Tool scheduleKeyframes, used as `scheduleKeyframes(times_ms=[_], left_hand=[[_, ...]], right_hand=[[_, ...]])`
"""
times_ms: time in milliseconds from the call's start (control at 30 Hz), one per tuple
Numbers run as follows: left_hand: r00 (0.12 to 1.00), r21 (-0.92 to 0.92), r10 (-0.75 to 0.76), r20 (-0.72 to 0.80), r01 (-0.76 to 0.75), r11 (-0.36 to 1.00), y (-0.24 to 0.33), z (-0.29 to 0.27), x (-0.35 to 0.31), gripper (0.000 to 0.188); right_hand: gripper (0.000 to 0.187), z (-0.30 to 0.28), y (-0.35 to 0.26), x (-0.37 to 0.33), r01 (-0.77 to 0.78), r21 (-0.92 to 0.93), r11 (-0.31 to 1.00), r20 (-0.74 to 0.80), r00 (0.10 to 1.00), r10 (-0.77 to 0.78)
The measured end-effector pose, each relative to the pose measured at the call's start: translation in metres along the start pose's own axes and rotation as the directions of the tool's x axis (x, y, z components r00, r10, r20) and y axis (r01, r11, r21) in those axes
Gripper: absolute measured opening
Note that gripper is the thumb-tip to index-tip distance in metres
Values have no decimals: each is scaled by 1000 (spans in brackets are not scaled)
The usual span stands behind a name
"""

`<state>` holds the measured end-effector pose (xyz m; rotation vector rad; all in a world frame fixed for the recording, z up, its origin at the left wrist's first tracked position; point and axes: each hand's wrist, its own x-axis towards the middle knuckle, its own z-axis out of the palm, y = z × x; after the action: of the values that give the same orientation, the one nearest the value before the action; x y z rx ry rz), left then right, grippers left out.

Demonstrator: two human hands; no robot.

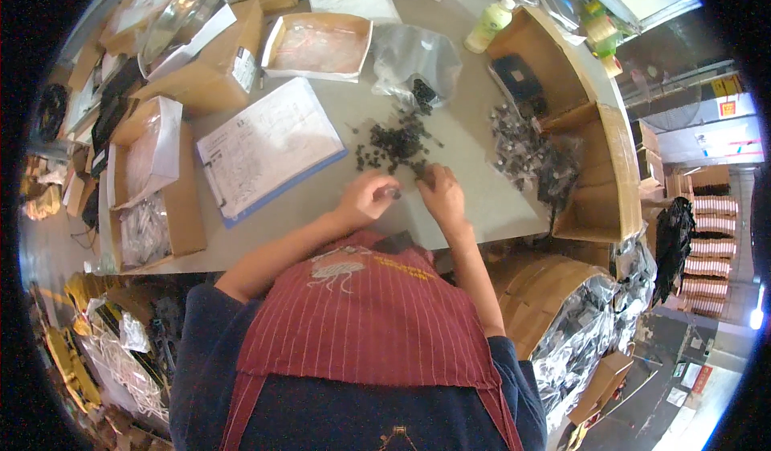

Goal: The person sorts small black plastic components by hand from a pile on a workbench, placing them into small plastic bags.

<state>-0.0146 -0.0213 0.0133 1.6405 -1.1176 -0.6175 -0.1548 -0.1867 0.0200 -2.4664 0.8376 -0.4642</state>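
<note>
Small black parts (pixel 395 139) lie in a loose heap on the grey table in front of me. My left hand (pixel 368 198) is at the near side of the heap, thumb and fingers closed round a small dark piece (pixel 393 193). Just to its right, my right hand (pixel 442 196) has its fingers bent down at the heap's near edge. Its fingertips are together among the black parts; what they pinch is too small to make out. A clear plastic bag (pixel 416 61) lies behind the heap, with more black parts at its mouth.
On the left lie a clipboard with a printed sheet (pixel 271 147) and a box of bagged parts (pixel 144 230). A shallow white box (pixel 318 47) stands behind. To the right are many small clear-and-grey pieces (pixel 518 146), an opened cardboard box (pixel 598 174) and a bottle (pixel 490 25).
</note>
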Motion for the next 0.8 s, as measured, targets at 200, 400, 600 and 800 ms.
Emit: scheduleKeyframes(times_ms=[200,400,600,800], left_hand=[[1000,-35,-4,-15,3,999,-4,2,-2,19],[999,-62,-13,-29,12,998,-8,4,-3,21],[998,-80,-65,15,66,995,-9,4,-3,24],[996,-221,-91,27,94,971,-8,4,0,27]], right_hand=[[22,-7,2,3,53,85,995,74,995,-60],[17,-14,5,-4,48,60,997,24,998,-50],[22,-48,-50,-15,16,505,863,122,988,-90],[27,-33,-37,-8,46,355,934,8,999,-52]])
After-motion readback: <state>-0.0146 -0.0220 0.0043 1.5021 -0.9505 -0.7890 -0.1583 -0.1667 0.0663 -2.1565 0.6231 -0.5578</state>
